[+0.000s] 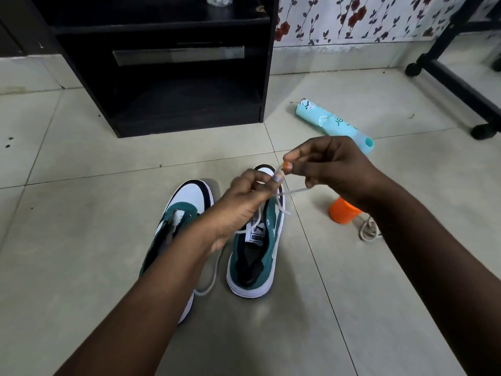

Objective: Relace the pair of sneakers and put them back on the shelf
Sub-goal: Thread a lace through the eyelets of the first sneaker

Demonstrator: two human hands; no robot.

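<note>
Two green, white and black sneakers stand side by side on the tiled floor, toes pointing away from me. The right sneaker (257, 256) has a white lace (282, 195) running up from its eyelets. My left hand (244, 202) and my right hand (333, 169) both pinch this lace above the shoe's toe, fingertips nearly touching. The left sneaker (187, 207) has bare eyelets and is partly hidden under my left forearm. A second white lace (369, 229) lies coiled on the floor at the right. The black shelf unit (168, 63) stands behind the shoes.
A light blue bottle (333, 123) lies on its side right of the shelf. An orange cup (342, 210) sits under my right wrist. A black wheeled stand (455, 85) fills the far right. Floral wallpaper covers the wall.
</note>
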